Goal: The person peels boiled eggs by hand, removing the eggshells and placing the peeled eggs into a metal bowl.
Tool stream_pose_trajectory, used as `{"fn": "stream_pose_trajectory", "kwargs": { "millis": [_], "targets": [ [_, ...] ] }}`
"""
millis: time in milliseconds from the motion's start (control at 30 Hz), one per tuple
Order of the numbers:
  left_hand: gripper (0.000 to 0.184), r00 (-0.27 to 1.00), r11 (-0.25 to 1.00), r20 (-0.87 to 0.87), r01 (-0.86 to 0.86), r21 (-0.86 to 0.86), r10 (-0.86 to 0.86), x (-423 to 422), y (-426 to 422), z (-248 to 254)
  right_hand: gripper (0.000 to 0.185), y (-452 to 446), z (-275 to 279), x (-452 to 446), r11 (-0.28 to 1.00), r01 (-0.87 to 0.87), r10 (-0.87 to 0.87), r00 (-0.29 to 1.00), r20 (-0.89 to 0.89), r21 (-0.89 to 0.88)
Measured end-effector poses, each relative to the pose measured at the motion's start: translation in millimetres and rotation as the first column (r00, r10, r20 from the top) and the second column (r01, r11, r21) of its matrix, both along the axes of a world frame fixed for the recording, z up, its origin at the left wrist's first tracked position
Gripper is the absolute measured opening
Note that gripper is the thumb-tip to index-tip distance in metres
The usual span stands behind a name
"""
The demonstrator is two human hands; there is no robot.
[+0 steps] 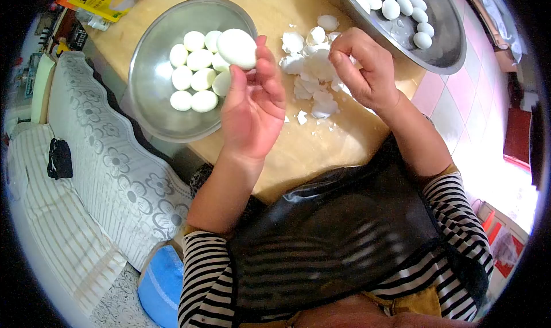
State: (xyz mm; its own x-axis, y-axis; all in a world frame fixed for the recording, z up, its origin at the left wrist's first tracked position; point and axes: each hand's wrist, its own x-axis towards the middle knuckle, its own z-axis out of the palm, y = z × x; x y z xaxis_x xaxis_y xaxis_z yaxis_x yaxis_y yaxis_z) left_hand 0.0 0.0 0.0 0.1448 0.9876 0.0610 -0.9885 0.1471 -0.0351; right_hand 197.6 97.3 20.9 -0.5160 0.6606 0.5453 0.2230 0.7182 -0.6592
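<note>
in the head view, a white egg [237, 48] is pinched by the thumb and fingertips of the left hand [252, 107], over the right side of a steel bowl [150, 81]. bare desk [321, 150] is left open between the shell pieces [313, 70] and the near edge; the second bowl [450, 47] is seen reaching past the right edge. the held egg is smooth, glossy and whole. the right hand [364, 70] is loosely curled beside the shells; whether anything is gripped cannot be told. on the yellow packet [106, 1], dark characters are printed, too blurred to be read.
</note>
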Motion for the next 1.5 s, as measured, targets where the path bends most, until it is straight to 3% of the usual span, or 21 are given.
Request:
{"fn": "stream_pose_trajectory", "kwargs": {
  "millis": [300,400,467,500,567,600,633,700,800,867,900,967,1033,1100,1133,1167,1233,1300,1367,1433,1500],
  "targets": [
    [0.035,0.973,0.993,0.227,-0.005,-0.121,0.033,-0.1,-2.0,8.6,0.011,-0.8,1.7,-4.8,0.996,0.000,-0.002,1.000,0.029,0.088],
    [0.028,0.997,0.996,0.073,-0.030,-0.085,0.036,4.1,-6.6,-0.1,0.014,-4.0,4.0,-4.6,0.998,0.050,-0.053,0.996,0.075,0.038],
    [0.025,0.871,0.997,-0.488,-0.072,0.002,0.063,13.8,-10.0,-3.5,0.017,-4.8,7.2,-2.7,0.998,0.029,-0.014,0.966,0.258,-0.052],
    [0.025,0.870,0.997,-0.488,-0.077,-0.001,0.067,21.9,-11.8,-2.7,0.017,-5.0,8.1,-1.3,0.998,0.023,-0.009,0.966,0.258,-0.054],
    [0.025,0.122,0.949,-0.953,-0.194,0.250,0.276,37.0,-14.2,-0.6,0.020,-5.8,9.4,1.6,0.998,-0.055,0.066,0.882,0.467,-0.037],
    [0.035,-0.200,0.855,-0.859,-0.135,0.501,0.471,37.0,-11.0,-3.5,0.020,-7.6,9.8,0.8,0.997,-0.059,0.071,0.881,0.468,-0.040],
    [0.035,-0.201,0.856,-0.860,-0.136,0.498,0.469,38.9,-10.6,-2.8,0.019,-10.3,10.0,-0.7,0.993,-0.035,0.082,0.882,0.464,-0.110],
    [0.050,-0.525,0.701,-0.572,0.067,0.710,0.630,44.1,-9.9,-0.2,0.020,-16.5,7.6,-1.9,0.983,-0.007,0.092,0.884,0.459,-0.183],
    [0.070,-0.547,0.703,-0.511,0.220,0.677,0.663,49.9,-9.1,-16.2,0.023,-25.8,5.6,-2.6,0.876,-0.084,0.192,0.964,0.182,-0.475],
    [0.086,-0.597,0.703,-0.452,0.288,0.650,0.663,51.8,-7.3,-23.3,0.027,-30.0,15.3,-2.9,0.476,-0.198,0.206,0.972,-0.110,-0.857],
    [0.086,-0.597,0.705,-0.455,0.286,0.649,0.661,51.8,-5.7,-25.6,0.027,-26.0,15.1,0.6,0.473,-0.197,0.207,0.972,-0.109,-0.859],
    [0.089,-0.759,0.745,-0.290,0.356,0.564,0.583,51.3,-4.6,-27.2,0.025,-15.1,14.1,9.5,0.249,-0.256,0.304,0.936,-0.175,-0.934],
    [0.090,-0.779,0.785,-0.320,0.328,0.525,0.539,54.7,-7.4,-23.4,0.025,-13.9,20.7,6.7,0.306,-0.230,0.296,0.945,-0.137,-0.924],
    [0.091,-0.772,0.796,-0.343,0.322,0.513,0.534,60.0,-7.2,-18.3,0.029,-2.2,18.2,13.9,0.443,-0.180,0.498,0.864,0.074,-0.879],
    [0.088,-0.789,0.843,-0.383,0.295,0.450,0.481,58.5,-8.2,-15.0,0.026,-3.5,19.9,12.0,0.704,-0.098,0.406,0.868,0.285,-0.703],
    [0.085,-0.800,0.882,-0.419,0.270,0.386,0.429,56.2,-7.9,-13.6,0.026,-4.7,22.9,10.3,0.728,-0.049,0.359,0.877,0.319,-0.684],
    [0.069,-0.813,0.884,-0.391,0.295,0.363,0.432,46.3,-6.2,-24.0,0.027,-4.1,28.7,8.5,0.915,0.182,0.041,0.846,0.531,-0.360],
    [0.055,-0.768,0.854,-0.429,0.285,0.436,0.476,43.5,-2.2,-14.5,0.025,1.3,22.6,10.7,0.978,0.156,-0.079,0.893,0.444,-0.139],
    [0.042,-0.727,0.831,-0.472,0.247,0.498,0.499,42.3,-4.5,-9.9,0.017,-3.3,33.2,11.9,0.978,0.175,-0.098,0.864,0.493,-0.113],
    [0.023,-0.688,0.795,-0.468,0.273,0.542,0.555,39.8,-6.6,-8.1,0.015,-5.5,34.6,9.9,0.987,0.111,-0.089,0.979,0.181,-0.113],
    [0.014,-0.677,0.770,-0.465,0.241,0.591,0.570,43.2,-5.2,-5.8,0.018,2.5,40.7,14.3,0.985,0.104,-0.078,0.980,0.183,-0.134]
  ]
}}
